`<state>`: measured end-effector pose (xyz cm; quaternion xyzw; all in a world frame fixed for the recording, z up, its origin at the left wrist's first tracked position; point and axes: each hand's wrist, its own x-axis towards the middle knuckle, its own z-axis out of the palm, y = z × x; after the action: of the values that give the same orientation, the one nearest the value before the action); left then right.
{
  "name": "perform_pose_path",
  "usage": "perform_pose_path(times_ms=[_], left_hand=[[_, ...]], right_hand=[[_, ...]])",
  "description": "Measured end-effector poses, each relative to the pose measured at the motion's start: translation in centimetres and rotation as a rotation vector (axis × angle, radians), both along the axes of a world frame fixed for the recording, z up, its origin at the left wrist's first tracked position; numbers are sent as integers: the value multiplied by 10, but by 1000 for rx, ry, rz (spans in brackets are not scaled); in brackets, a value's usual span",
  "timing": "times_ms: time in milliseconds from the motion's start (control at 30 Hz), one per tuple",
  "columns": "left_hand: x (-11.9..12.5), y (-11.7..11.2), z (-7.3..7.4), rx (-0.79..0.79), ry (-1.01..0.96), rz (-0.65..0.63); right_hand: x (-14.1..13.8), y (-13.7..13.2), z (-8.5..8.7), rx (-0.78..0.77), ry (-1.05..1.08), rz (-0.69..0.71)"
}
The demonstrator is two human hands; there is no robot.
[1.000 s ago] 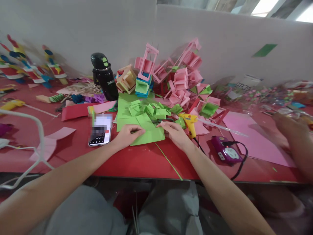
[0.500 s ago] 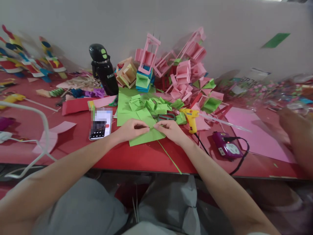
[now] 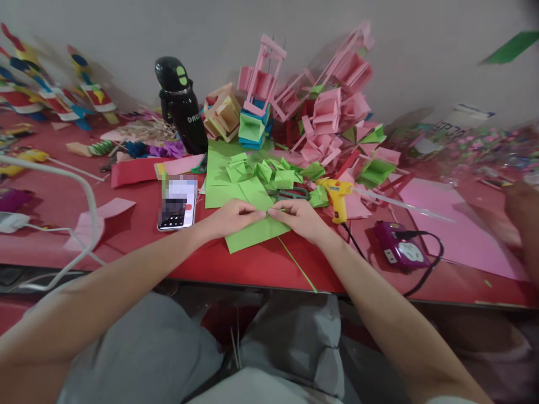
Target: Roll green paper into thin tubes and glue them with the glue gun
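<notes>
Where a pale wall (image 3: 126,33) backs it, the red table (image 3: 252,264) lies crowded with paper craft. Both hands meet at its near edge on a green paper sheet (image 3: 256,231): the left hand (image 3: 229,216) and right hand (image 3: 297,216) each pinch the sheet's upper fold with fingertips closed on it. Just left lies a phone (image 3: 177,203); behind stand a black bottle (image 3: 181,106) and a heap of pink folded pieces (image 3: 328,112). Scissors (image 3: 290,194) and a yellow glue gun (image 3: 337,196) lie just beyond the right hand, a purple power socket (image 3: 400,251) farther right. Another person's hand (image 3: 522,207) shows blurred at the right edge.
</notes>
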<state>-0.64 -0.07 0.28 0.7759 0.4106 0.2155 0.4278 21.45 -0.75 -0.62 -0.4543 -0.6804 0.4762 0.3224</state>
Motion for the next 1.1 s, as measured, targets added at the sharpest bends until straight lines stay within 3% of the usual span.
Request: perform_pose_path(times_ms=[767, 1100], left_hand=[[-5, 3, 7, 64, 99, -52], [-6, 3, 6, 63, 104, -39]], right_hand=[[5, 1, 1, -182, 148, -17], [4, 2, -2, -135, 128, -41]])
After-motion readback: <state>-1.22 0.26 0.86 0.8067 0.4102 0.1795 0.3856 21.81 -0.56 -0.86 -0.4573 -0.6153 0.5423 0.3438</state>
